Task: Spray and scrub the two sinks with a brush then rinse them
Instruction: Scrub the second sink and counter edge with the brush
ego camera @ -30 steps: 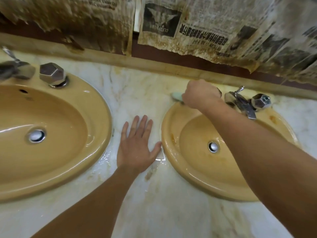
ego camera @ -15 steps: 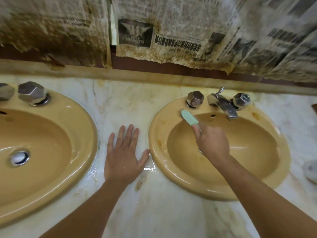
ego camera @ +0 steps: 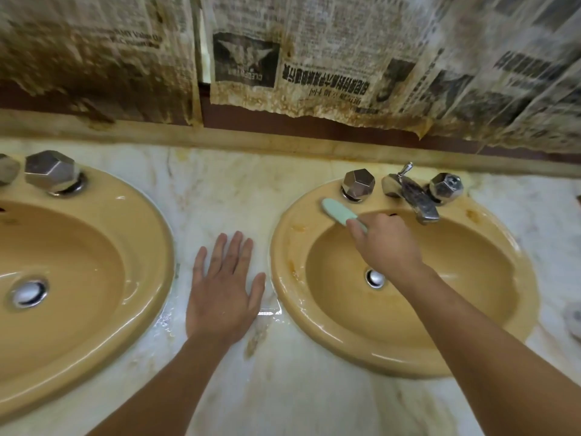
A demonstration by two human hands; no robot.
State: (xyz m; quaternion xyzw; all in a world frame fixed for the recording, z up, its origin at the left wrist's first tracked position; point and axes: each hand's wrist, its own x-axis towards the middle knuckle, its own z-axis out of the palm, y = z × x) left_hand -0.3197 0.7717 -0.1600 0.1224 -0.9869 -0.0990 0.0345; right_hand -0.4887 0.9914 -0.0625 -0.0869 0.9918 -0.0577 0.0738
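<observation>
Gripping brush in right hand, head seemingly touching right sink rim; left hand splayed flat on counter.

Right hand holds green brush on right sink rim; left hand flat on counter.

The left hand lies flat with fingers spread. The right hand reaches far, fingers curled tight.
</observation>
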